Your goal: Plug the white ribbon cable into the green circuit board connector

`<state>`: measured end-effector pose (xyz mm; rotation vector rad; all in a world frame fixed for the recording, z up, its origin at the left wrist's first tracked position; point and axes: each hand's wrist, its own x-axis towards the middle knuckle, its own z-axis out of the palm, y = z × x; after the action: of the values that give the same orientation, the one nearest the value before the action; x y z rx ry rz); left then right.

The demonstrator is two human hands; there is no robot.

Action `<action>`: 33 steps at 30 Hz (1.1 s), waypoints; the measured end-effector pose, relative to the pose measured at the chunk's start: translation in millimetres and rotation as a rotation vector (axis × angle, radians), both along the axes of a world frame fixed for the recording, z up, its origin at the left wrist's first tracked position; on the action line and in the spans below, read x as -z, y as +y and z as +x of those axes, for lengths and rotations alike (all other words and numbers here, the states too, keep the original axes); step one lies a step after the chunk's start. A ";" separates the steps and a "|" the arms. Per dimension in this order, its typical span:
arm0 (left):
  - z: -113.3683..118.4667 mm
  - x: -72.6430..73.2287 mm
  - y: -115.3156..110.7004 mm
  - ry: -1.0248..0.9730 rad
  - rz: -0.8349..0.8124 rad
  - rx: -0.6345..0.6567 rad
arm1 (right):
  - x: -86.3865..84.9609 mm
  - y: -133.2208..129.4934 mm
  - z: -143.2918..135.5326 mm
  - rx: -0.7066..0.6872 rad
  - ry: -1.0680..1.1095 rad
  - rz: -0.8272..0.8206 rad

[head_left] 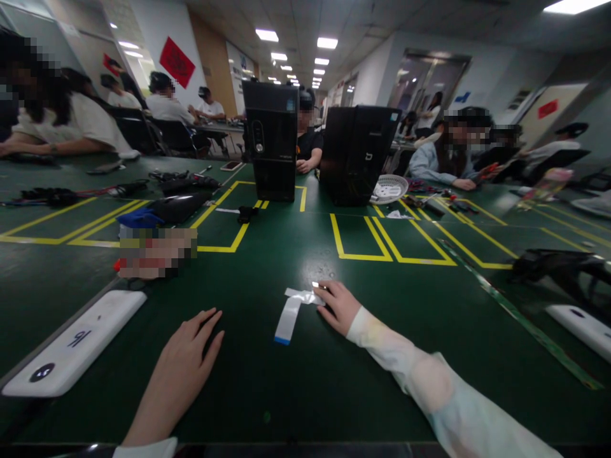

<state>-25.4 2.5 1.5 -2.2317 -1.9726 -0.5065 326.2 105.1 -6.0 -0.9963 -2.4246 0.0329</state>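
Observation:
A white flat ribbon cable (288, 319) with a blue end lies bent on the green table, near the middle. My right hand (341, 306) is at its far right end, fingertips on the cable and thumb just below, so that end is partly hidden. To the left, my left hand (188, 350) rests low over the table with its fingers stretched out and nothing in it. A gap of bare green surface separates it from the cable.
Two black computer towers (274, 143) (356, 152) stand across the table, a white basket (390, 189) beside the right one. A white device (79, 340) lies at left. Yellow tape (365, 257) marks the green tabletop (267, 394). Several people sit around.

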 end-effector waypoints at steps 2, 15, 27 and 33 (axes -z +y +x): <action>-0.2 1.1 0.4 0.004 0.011 0.004 | -3.6 -12.3 -24.6 -0.071 0.015 -0.029; 0.6 -0.3 0.7 0.032 0.032 0.025 | -26.8 -53.0 -58.8 -0.246 -0.051 -0.158; -4.4 4.4 1.9 0.033 0.027 0.023 | -34.2 -58.4 -58.6 -0.215 -0.122 -0.214; -3.3 3.2 2.0 0.020 0.047 0.041 | -31.4 -57.0 -56.9 -0.228 -0.119 -0.211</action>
<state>-28.7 4.5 -1.8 -2.2442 -1.8885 -0.5273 269.3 48.0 25.4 -0.8235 -2.6764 0.3229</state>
